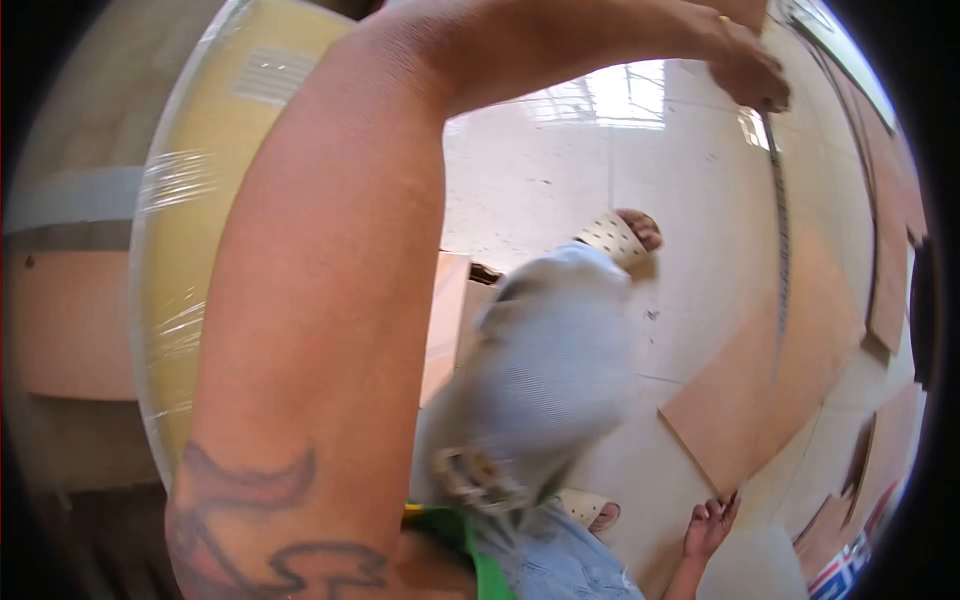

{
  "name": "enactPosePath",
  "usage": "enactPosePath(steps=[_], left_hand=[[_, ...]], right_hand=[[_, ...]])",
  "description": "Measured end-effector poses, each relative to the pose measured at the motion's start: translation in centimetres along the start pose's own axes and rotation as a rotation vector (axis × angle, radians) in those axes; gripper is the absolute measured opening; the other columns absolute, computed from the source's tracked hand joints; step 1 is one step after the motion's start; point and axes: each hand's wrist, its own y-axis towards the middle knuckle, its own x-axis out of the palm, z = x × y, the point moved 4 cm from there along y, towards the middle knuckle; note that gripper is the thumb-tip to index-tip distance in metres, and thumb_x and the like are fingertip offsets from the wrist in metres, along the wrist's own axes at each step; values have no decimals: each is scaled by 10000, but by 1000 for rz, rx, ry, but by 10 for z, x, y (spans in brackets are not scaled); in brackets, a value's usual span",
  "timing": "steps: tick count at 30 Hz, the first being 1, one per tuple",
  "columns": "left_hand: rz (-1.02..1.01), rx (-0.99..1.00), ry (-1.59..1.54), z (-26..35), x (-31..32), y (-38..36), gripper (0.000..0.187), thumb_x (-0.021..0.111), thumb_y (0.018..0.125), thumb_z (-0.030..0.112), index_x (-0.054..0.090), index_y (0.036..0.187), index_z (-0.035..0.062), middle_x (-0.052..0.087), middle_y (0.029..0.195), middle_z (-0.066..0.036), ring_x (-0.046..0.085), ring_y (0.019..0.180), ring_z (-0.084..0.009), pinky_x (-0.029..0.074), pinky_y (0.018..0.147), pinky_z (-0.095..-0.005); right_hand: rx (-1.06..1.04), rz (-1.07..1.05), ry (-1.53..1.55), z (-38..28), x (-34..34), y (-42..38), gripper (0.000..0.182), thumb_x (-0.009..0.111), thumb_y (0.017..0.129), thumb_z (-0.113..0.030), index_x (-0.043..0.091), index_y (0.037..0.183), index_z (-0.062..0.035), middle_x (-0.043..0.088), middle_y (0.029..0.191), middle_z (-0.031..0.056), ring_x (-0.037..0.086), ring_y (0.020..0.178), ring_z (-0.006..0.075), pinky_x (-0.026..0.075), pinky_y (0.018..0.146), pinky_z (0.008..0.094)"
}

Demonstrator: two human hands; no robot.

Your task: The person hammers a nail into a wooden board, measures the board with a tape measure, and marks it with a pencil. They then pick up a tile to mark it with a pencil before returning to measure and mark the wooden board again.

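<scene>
My left arm crosses the view from the lower left, its tattooed part close to the camera. At the upper right, my left hand is closed around the top end of a long, narrow dark strip with small markings, which looks like a tape measure. The strip runs down over a flat tan board on the floor and fades from sight partway across it. Down at the board's near corner is my right hand, fingers curled and tips at the edge. What those fingertips pinch is too small to make out.
My bent, jeans-covered knee and sandaled foot are left of the board on the tiled floor. More boards lie along the right. A plastic-wrapped yellowish panel stands behind my left arm.
</scene>
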Motion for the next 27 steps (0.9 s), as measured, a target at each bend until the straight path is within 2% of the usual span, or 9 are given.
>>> enactPosePath(steps=[6, 11, 14, 17, 19, 24, 25, 26, 27], left_hand=[[46, -45, -103, -51, -41, -41, 188, 502, 923, 273, 595, 931, 110, 617, 828, -112, 599, 817, -290, 472, 655, -442], [11, 24, -53, 19, -114, 3, 190, 492, 909, 251, 618, 936, 112, 637, 837, -113, 617, 807, -301, 485, 652, -449], [32, -1, -101, 28, -98, -42, 196, 486, 900, 238, 632, 938, 113, 650, 842, -113, 627, 802, -308, 492, 649, -453], [145, 79, -111, 26, -80, -72, 264, 531, 878, 240, 630, 712, 61, 618, 674, -116, 615, 786, -310, 485, 671, -456], [151, 72, -131, 39, -78, -86, 252, 561, 861, 210, 621, 680, 45, 590, 772, -142, 559, 837, -324, 460, 775, -443], [316, 48, -183, 97, -158, -70, 136, 648, 831, 135, 665, 820, 0, 601, 1086, -226, 552, 1020, -397, 433, 905, -495], [485, 169, -125, 100, -162, -68, 122, 663, 821, 97, 649, 891, -3, 601, 1054, -221, 556, 1006, -397, 439, 895, -488], [390, 156, -176, 126, -186, -62, 117, 656, 824, 61, 618, 917, 0, 601, 996, -205, 555, 971, -403, 442, 862, -480], [516, 345, -145, 143, -199, -60, 78, 639, 834, 46, 593, 878, 0, 592, 943, -185, 555, 932, -394, 442, 832, -468]], right_hand=[[-40, 135, -186, -2, 79, -5, 201, 520, 975, -315, 588, 1060, -146, 614, 896, -24, 539, 698, 78, 416, 557, 256], [-208, 177, -64, -62, 24, -4, 110, 583, 934, -252, 599, 936, -144, 613, 836, -15, 534, 660, 81, 441, 563, 266], [-245, 193, 41, -45, 7, -28, 113, 594, 924, -250, 590, 910, -138, 592, 793, -22, 527, 649, 80, 427, 563, 258], [-239, 313, 82, -3, 23, -57, 150, 604, 914, -277, 577, 884, -132, 562, 756, -26, 511, 641, 82, 411, 559, 262], [-207, 203, 181, 11, 9, -80, 175, 598, 912, -290, 569, 878, -121, 560, 758, -14, 494, 632, 104, 405, 558, 283], [-478, 306, 246, -7, 14, -173, 189, 593, 918, -271, 570, 888, -86, 581, 784, 36, 490, 630, 145, 406, 552, 322], [-521, 310, 274, -8, 11, -199, 185, 597, 920, -262, 572, 899, -80, 586, 790, 43, 495, 632, 146, 414, 548, 329], [-598, 339, 354, -5, 0, -227, 185, 597, 920, -262, 572, 899, -80, 586, 790, 43, 495, 632, 146, 414, 548, 329], [-612, 327, 352, 1, -7, -250, 195, 604, 922, -264, 571, 910, -71, 591, 810, 53, 499, 631, 151, 423, 545, 338]])
